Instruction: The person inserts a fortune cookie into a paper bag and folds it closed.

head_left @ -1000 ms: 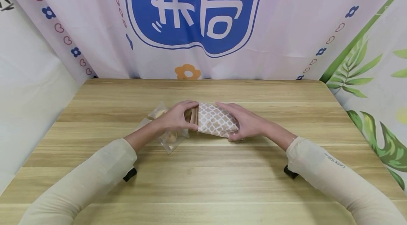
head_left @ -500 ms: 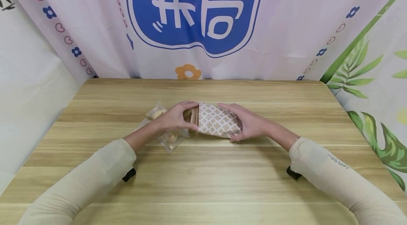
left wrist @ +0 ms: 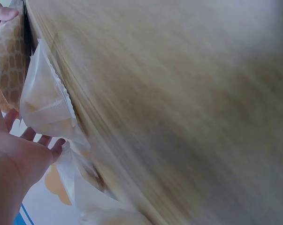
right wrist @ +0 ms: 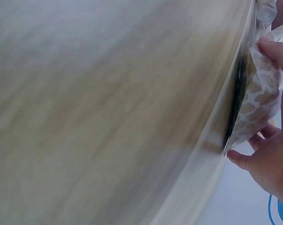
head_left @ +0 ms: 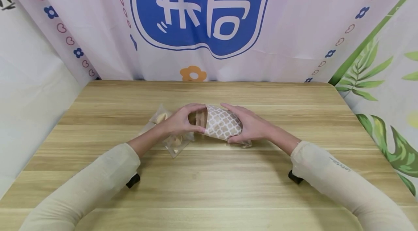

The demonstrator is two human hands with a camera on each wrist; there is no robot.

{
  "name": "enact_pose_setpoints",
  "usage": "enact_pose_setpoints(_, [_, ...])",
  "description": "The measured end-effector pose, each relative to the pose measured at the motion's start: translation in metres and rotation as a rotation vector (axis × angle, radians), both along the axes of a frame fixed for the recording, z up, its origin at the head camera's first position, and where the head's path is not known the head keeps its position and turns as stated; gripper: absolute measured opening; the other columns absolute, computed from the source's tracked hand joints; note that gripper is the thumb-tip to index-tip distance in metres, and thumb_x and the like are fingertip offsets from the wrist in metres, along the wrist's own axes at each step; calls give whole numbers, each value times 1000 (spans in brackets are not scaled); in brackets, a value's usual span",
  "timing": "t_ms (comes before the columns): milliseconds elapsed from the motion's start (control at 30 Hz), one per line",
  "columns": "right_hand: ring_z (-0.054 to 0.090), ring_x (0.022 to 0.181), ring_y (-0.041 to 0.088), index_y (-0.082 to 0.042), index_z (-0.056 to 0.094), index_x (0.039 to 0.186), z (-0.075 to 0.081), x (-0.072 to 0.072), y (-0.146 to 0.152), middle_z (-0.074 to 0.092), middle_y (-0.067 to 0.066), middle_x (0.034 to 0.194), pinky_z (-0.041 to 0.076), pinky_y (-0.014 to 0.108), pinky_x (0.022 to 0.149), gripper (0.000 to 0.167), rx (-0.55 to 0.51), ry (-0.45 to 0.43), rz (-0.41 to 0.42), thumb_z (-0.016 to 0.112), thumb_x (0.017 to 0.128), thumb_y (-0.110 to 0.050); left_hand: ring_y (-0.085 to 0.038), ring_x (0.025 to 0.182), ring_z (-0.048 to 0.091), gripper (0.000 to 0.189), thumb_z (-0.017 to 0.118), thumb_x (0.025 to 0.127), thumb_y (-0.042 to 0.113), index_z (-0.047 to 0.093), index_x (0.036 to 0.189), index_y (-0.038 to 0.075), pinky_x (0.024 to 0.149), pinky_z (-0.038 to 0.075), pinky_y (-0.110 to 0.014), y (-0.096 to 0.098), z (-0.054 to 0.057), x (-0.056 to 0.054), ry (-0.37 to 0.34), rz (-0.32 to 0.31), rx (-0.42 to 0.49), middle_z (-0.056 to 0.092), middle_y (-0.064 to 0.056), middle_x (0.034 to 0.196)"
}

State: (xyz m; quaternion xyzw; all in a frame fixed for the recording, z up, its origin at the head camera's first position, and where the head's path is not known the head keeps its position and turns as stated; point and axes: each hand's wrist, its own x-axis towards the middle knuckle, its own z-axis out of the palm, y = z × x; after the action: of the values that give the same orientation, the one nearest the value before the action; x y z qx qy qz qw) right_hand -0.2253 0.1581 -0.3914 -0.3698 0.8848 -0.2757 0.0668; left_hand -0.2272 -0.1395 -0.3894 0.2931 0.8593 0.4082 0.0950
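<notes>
A brown paper bag point(head_left: 222, 122) with a white lattice print lies on its side at mid-table, its mouth facing left. My left hand point(head_left: 180, 119) holds the mouth edge, thumb at the near side and fingers at the far side. Around the other end curls my right hand point(head_left: 253, 124), its thumb on the near edge. A crinkled see-through bit point(head_left: 246, 143) shows below that hand. In the right wrist view the bag point(right wrist: 258, 101) bulges between thumb and fingers. What is inside cannot be made out. Clear packets point(head_left: 176, 144) with pale yellowish contents lie under and beside my left wrist.
The wooden table point(head_left: 209, 187) reaches back to a printed curtain point(head_left: 294, 35). Another clear packet point(head_left: 160, 116) lies behind my left forearm. Black wrist mounts point(head_left: 133, 180) show below both sleeves.
My right hand shifted slightly right, then back left along the bag. The bag's mouth has moved a little right and looks wider. A see-through bit shows more below the right hand.
</notes>
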Motion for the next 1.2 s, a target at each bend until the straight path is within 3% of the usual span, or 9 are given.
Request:
enact_pose_setpoints(167, [41, 145, 37, -12, 27, 164, 0, -1, -2, 42, 18, 160, 31, 55, 121, 120, -14, 5, -6, 95, 70, -41, -44, 146, 38, 82, 89, 82, 15, 47, 150, -6, 123, 25, -58, 0, 0, 0, 5, 12, 9, 44, -25, 156])
enact_pose_setpoints(400, [42, 145, 38, -12, 28, 164, 2, -2, -1, 43, 19, 159, 31, 56, 121, 118, -21, 34, -3, 95, 70, -39, -39, 148, 37, 81, 91, 80, 21, 53, 149, 4, 124, 22, -59, -2, 8, 3, -40, 55, 20, 44, -17, 159])
enact_pose_setpoints(700, [49, 139, 39, -3, 34, 160, 0, -5, 3, 50, 22, 152, 37, 55, 118, 115, 18, 66, -23, 95, 69, -40, -35, 149, 37, 73, 89, 82, 20, 56, 146, 7, 124, 22, -59, -9, 14, 3, -80, 79, 73, 47, -14, 157])
enact_pose_setpoints(967, [56, 131, 35, -2, 41, 155, 0, -4, 6, 58, 19, 143, 44, 53, 113, 110, 47, 89, -32, 94, 68, -43, -40, 144, 43, 67, 85, 87, 16, 55, 144, -3, 122, 30, -57, -18, 17, -2, 62, 61, 6, 52, -21, 151])
enact_pose_setpoints(1200, [57, 128, 34, -3, 41, 156, 1, -4, 8, 59, 18, 141, 45, 53, 111, 110, 45, 84, -29, 94, 68, -43, -42, 138, 50, 63, 84, 88, 14, 57, 140, -7, 113, 41, -61, -28, 23, -5, 143, 74, -42, 56, -24, 146])
